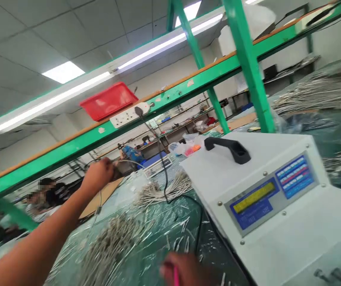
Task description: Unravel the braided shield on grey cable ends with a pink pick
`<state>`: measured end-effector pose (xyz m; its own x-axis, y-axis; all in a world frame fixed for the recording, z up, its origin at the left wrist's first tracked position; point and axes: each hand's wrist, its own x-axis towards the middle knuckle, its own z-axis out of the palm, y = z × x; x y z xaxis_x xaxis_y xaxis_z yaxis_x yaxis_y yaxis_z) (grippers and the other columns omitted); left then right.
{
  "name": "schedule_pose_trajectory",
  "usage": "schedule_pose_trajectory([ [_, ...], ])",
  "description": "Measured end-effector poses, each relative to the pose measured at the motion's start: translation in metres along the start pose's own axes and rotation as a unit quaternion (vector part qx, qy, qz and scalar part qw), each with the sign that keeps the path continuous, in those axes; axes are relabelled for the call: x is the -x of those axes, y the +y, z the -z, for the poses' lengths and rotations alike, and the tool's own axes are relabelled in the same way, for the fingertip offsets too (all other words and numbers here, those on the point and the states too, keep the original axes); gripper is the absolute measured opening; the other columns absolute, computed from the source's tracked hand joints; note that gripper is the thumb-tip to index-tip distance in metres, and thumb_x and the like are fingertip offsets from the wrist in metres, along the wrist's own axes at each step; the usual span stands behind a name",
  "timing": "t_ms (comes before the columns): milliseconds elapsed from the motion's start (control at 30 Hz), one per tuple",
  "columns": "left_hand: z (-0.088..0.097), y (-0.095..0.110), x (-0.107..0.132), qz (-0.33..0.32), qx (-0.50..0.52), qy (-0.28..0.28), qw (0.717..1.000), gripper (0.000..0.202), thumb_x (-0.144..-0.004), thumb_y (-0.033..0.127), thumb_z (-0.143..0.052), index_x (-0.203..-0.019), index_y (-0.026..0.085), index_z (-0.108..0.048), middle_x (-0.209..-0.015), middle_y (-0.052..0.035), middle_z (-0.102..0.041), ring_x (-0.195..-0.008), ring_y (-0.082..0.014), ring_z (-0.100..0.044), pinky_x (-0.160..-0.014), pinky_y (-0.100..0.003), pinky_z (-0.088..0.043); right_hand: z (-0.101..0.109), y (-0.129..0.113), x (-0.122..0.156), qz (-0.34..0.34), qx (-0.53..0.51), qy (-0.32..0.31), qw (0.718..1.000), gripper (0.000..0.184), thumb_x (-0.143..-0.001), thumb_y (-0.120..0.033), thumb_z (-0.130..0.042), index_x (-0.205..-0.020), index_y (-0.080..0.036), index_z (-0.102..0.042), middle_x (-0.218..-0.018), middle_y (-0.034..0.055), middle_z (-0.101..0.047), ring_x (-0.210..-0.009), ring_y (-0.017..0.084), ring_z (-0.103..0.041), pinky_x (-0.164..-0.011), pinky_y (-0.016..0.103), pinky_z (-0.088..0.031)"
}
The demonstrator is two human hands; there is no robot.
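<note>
My left hand (97, 174) is raised over the far left part of the bench, its fingers closed on a thin pale cable (128, 161). One part of the cable arcs off to the right, and another hangs below the hand. At the bottom edge my right hand (185, 269), blurred, curls around a slim pink object (175, 275) whose kind I cannot make out. Between the hands lies a bundle of grey-white cables (107, 246), with a second bundle (164, 192) farther back. Short pale cable pieces (185, 224) lie scattered near my right hand.
A white machine (215, 171) with a black handle, yellow display and blue keypad stands on the right. Above the bench runs a green shelf (78, 141) carrying a red tray (109, 101) and a power strip (127, 116). A black cord (165, 174) hangs down. People (47, 194) sit at far left.
</note>
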<state>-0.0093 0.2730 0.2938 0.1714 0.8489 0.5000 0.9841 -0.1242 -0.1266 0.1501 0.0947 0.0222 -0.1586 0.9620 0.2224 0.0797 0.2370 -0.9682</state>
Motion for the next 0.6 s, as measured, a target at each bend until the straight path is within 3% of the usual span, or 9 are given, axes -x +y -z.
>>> schedule_pose_trajectory([
  [67,0.022,-0.003,0.049,-0.015,0.018,-0.026,0.999,0.025,-0.093,0.034,-0.049,-0.100,0.016,-0.065,-0.089,-0.0113,-0.068,-0.091,-0.0303,-0.065,-0.082,-0.043,-0.048,-0.004,-0.001,-0.002,-0.013,-0.048,0.002,0.999,0.049,-0.093,-0.058,-0.043,-0.094,-0.017,-0.069,-0.081,0.0060,-0.073,-0.068,0.016,-0.066,-0.052,0.021,-0.044],
  [133,0.027,-0.011,0.108,-0.012,0.045,-0.055,0.997,0.024,-0.091,0.039,-0.051,-0.100,0.023,-0.065,-0.082,-0.0082,-0.069,-0.083,-0.0297,-0.066,-0.077,-0.042,-0.048,-0.008,-0.001,-0.004,-0.037,-0.103,-0.004,0.994,0.066,-0.092,-0.067,-0.030,-0.103,-0.014,-0.067,-0.084,0.0109,-0.073,-0.054,0.015,-0.063,-0.042,0.021,-0.039],
  [200,0.022,-0.027,0.167,0.017,0.107,-0.109,0.988,0.023,-0.090,0.041,-0.052,-0.102,0.028,-0.066,-0.078,-0.0081,-0.069,-0.076,-0.0286,-0.066,-0.066,-0.039,-0.050,-0.011,0.000,-0.004,-0.125,-0.235,-0.036,0.963,0.071,-0.085,-0.074,-0.036,-0.107,-0.013,-0.066,-0.082,0.0125,-0.073,-0.045,0.015,-0.061,-0.035,0.020,-0.035],
  [300,0.009,-0.059,0.236,0.073,0.204,-0.163,0.963,0.023,-0.091,0.037,-0.057,-0.110,0.026,-0.064,-0.102,-0.0092,-0.069,-0.089,-0.0243,-0.066,-0.073,-0.037,-0.054,-0.013,0.001,0.003,-0.205,-0.313,-0.036,0.927,0.064,-0.082,-0.069,-0.048,-0.104,-0.013,-0.068,-0.080,0.0138,-0.073,-0.039,0.012,-0.056,-0.032,0.019,-0.028],
  [433,-0.007,-0.080,0.282,0.120,0.311,-0.198,0.922,0.031,-0.091,0.032,-0.060,-0.120,0.022,-0.060,-0.124,-0.0090,-0.060,-0.104,-0.0232,-0.062,-0.084,-0.040,-0.054,-0.011,0.001,0.014,-0.193,-0.301,-0.019,0.934,0.046,-0.078,-0.056,-0.065,-0.099,-0.015,-0.069,-0.080,0.0096,-0.073,-0.039,0.007,-0.046,-0.035,0.019,-0.025],
  [500,-0.020,-0.071,0.292,0.132,0.370,-0.208,0.896,0.028,-0.092,0.033,-0.059,-0.119,0.026,-0.061,-0.125,-0.0092,-0.060,-0.105,-0.0234,-0.061,-0.083,-0.040,-0.054,-0.011,0.000,0.016,-0.167,-0.265,-0.030,0.949,0.041,-0.078,-0.053,-0.067,-0.095,-0.016,-0.069,-0.073,0.0052,-0.071,-0.039,0.006,-0.042,-0.038,0.019,-0.026],
  [567,-0.038,-0.050,0.293,0.136,0.431,-0.214,0.866,0.023,-0.091,0.034,-0.060,-0.114,0.033,-0.063,-0.124,-0.0084,-0.062,-0.107,-0.0251,-0.059,-0.080,-0.041,-0.056,-0.011,0.000,0.016,-0.110,-0.199,-0.048,0.973,0.038,-0.081,-0.053,-0.062,-0.090,-0.017,-0.067,-0.065,0.0012,-0.065,-0.040,0.007,-0.040,-0.040,0.020,-0.027],
  [600,-0.048,-0.037,0.290,0.135,0.463,-0.216,0.849,0.024,-0.091,0.033,-0.060,-0.115,0.031,-0.063,-0.124,-0.0086,-0.062,-0.106,-0.0250,-0.060,-0.080,-0.041,-0.056,-0.013,-0.001,0.016,-0.076,-0.163,-0.055,0.982,0.037,-0.083,-0.053,-0.059,-0.087,-0.017,-0.066,-0.062,-0.0004,-0.062,-0.042,0.008,-0.040,-0.041,0.020,-0.028],
])
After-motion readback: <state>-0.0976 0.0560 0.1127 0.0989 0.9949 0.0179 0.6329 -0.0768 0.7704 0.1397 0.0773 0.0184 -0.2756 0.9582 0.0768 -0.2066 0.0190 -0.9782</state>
